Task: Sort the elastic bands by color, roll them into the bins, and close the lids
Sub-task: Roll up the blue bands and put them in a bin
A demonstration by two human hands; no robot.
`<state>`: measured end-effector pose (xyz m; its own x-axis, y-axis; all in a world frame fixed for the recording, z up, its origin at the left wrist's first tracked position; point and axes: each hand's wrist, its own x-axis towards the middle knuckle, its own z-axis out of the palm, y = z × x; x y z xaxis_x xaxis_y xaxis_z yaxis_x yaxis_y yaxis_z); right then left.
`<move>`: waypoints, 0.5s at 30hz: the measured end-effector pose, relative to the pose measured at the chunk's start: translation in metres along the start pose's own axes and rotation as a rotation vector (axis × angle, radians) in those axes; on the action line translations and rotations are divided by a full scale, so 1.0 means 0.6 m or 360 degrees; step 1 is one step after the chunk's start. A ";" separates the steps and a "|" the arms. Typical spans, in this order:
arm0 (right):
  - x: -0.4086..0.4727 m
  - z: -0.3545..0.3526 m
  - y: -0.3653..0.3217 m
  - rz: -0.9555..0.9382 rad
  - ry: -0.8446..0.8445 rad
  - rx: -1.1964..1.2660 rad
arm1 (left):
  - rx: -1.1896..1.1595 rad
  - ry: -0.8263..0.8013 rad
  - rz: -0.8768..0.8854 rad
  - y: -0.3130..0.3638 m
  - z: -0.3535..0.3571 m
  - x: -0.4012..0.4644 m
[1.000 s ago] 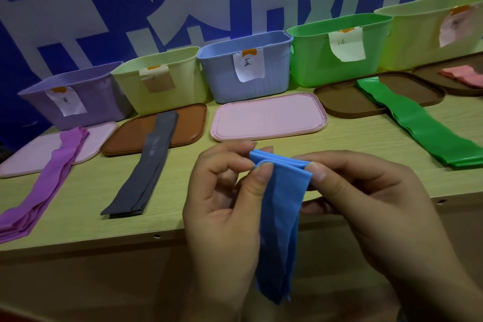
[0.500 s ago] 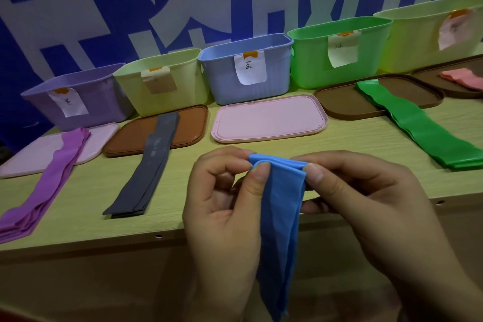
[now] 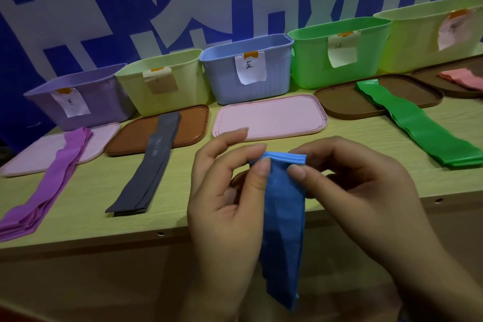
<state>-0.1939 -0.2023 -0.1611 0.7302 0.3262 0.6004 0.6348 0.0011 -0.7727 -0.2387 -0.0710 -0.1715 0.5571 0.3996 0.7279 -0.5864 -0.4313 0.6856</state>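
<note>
Left hand: the left hand (image 3: 224,206) pinches the top left corner of the blue band (image 3: 283,217) between thumb and curled fingers, index finger lifted.
Right hand: the right hand (image 3: 363,191) pinches the top right corner of the same band, thumb in front.
Blue band: folded over at the top, hanging down in front of the table (image 3: 183,219) edge.
Pink lid: at 12 o'clock from the hands, the pink lid (image 3: 271,117) lies flat, with the blue bin (image 3: 248,70) just behind it.
Grey band: at 9 o'clock, the grey band (image 3: 149,167) lies with its far end on a brown lid (image 3: 130,136).
Purple band: farther out at 9 o'clock, the purple band (image 3: 44,185) lies partly on another pink lid (image 3: 28,157), before the purple bin (image 3: 86,97).
Green band: at 2 o'clock, the green band (image 3: 423,125) runs off a brown lid (image 3: 339,102), before the green bin (image 3: 339,49).
</note>
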 end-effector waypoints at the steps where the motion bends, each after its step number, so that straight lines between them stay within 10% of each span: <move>1: 0.003 -0.002 0.001 -0.0002 0.0006 0.0033 | -0.0002 -0.0069 -0.0002 0.002 -0.005 0.004; 15: 0.026 -0.004 -0.006 -0.0118 0.0126 0.0129 | -0.0209 -0.0298 -0.0063 0.020 -0.025 0.068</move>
<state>-0.1842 -0.1996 -0.1485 0.7018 0.2468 0.6682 0.6674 0.1000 -0.7379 -0.2319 -0.0477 -0.1333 0.6733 0.2521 0.6950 -0.6267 -0.3042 0.7174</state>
